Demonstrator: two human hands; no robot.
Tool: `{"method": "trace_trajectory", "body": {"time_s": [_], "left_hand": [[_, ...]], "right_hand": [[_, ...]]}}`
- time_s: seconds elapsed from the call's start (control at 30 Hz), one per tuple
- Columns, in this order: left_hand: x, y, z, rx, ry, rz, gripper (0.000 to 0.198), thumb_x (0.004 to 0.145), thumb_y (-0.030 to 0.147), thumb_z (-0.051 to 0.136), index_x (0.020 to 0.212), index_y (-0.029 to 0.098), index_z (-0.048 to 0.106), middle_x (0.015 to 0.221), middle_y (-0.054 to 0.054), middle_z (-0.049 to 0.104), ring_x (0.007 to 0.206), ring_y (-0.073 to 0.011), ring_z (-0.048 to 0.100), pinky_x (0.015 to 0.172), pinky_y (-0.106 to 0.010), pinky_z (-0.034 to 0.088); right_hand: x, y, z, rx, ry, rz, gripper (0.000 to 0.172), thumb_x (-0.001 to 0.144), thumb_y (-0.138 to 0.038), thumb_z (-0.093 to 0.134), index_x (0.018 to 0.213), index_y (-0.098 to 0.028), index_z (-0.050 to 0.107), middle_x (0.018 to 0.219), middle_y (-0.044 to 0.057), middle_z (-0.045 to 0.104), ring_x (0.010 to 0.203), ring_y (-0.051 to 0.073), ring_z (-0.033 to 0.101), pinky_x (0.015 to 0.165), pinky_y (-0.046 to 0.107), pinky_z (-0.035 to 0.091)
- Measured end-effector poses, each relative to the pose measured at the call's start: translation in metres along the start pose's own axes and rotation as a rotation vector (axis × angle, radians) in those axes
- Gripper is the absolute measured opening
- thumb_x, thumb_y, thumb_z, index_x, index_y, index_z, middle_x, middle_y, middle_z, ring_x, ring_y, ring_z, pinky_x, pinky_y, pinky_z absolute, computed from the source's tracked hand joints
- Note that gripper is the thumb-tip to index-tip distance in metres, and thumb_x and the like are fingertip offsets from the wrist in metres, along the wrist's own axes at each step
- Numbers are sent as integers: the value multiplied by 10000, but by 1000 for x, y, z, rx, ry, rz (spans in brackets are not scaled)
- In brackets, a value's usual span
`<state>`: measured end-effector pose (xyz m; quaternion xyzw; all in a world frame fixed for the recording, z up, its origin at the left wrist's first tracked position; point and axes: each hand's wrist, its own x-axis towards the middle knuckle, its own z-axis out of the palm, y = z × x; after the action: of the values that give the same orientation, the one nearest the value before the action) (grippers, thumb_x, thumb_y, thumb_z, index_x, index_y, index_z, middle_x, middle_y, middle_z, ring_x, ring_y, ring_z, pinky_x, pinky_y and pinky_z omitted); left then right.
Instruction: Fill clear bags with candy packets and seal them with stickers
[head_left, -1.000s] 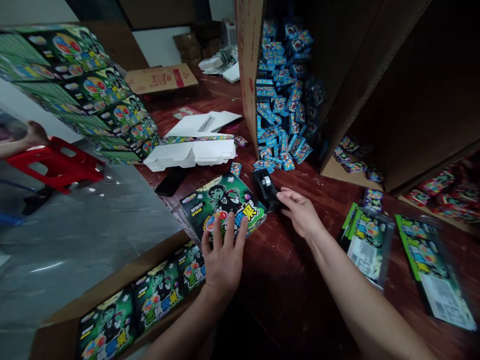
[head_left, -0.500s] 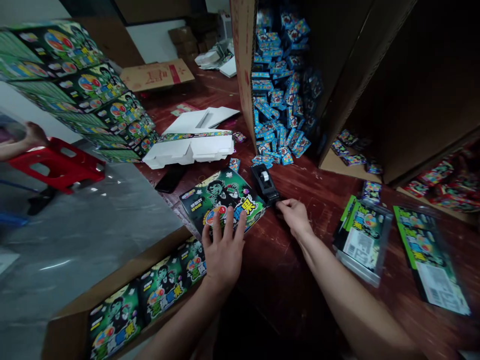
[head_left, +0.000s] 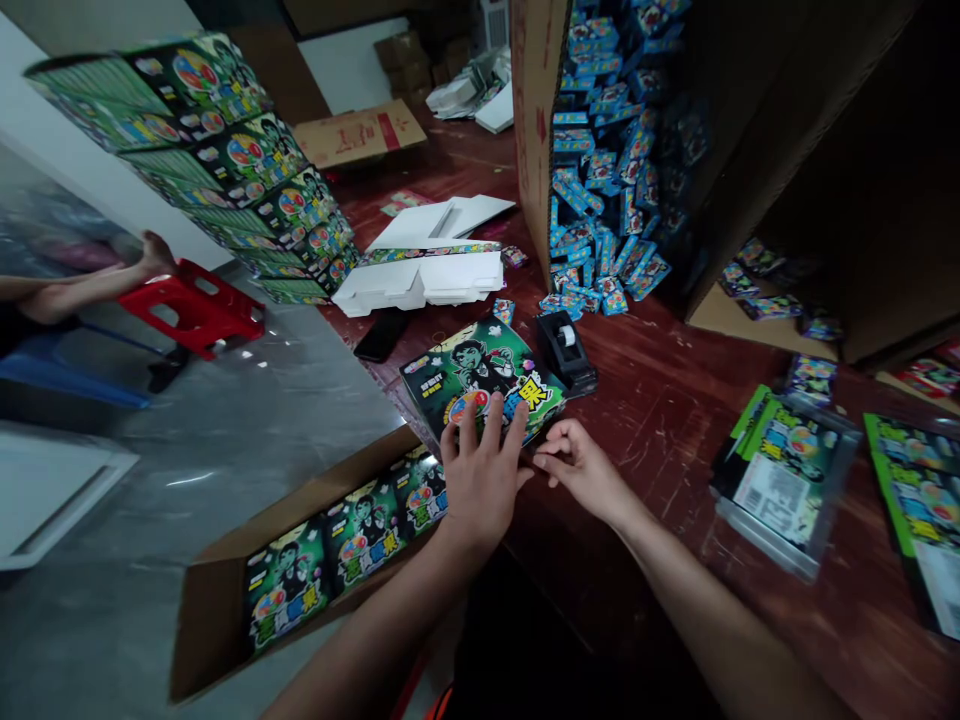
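The box [head_left: 491,365] lies on the surface [head_left: 660,400] at mid-frame, under the left hand [head_left: 480,490], fingers spread. It sits just up-left of the right hand [head_left: 589,475]; whether those curled fingers grip anything, I cannot tell.

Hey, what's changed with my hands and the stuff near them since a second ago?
Your right hand has moved from the near end of the black plastic tape dispenser back toward you, to the near edge of the green printed cardboard box; I can't tell whether it holds anything. Your left hand stays spread on the box, and the dispenser still sits beside the box.
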<state>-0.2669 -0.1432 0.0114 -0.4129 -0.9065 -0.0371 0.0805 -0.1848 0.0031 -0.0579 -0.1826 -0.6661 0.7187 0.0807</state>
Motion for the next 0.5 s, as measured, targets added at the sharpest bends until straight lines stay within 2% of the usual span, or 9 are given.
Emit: {"method": "trace_trajectory", "body": {"time_s": [0.2,0.3,0.43,0.5], "left_hand": [[10,3,0,3,26,-51,460,971,432,541,1425,364,524,1551,-25,451,1403,-394,366,1048,-595,340],[13,7,5,6,59,-84,398,1011,354,451,1395,349,557,1528,-33,481,1385,-398,380,1042,-611,330],[8,14,6,-28,64,-89,413,1004,340,455,1407,341,543,1525,-53,482,1391,-417,356,1032,-630,323],[6,12,2,-79,61,-87,414,995,350,476,1404,344,539,1538,-47,464,1393,-414,353,1034,-620,329]], "right_hand": [[20,5,13,-129,118,34,354,798,-461,666,881,-257,389,860,-43,670,485,101,587,511,245,459],[21,2,13,-224,157,77,366,797,-496,652,888,-264,385,838,-34,679,513,128,621,537,258,488],[16,-7,10,-433,241,152,484,754,-614,667,964,-260,411,877,61,697,714,257,690,671,371,519],[13,-13,7,-673,302,226,581,753,-689,637,1058,-236,436,888,141,696,794,367,688,709,478,497]]}}
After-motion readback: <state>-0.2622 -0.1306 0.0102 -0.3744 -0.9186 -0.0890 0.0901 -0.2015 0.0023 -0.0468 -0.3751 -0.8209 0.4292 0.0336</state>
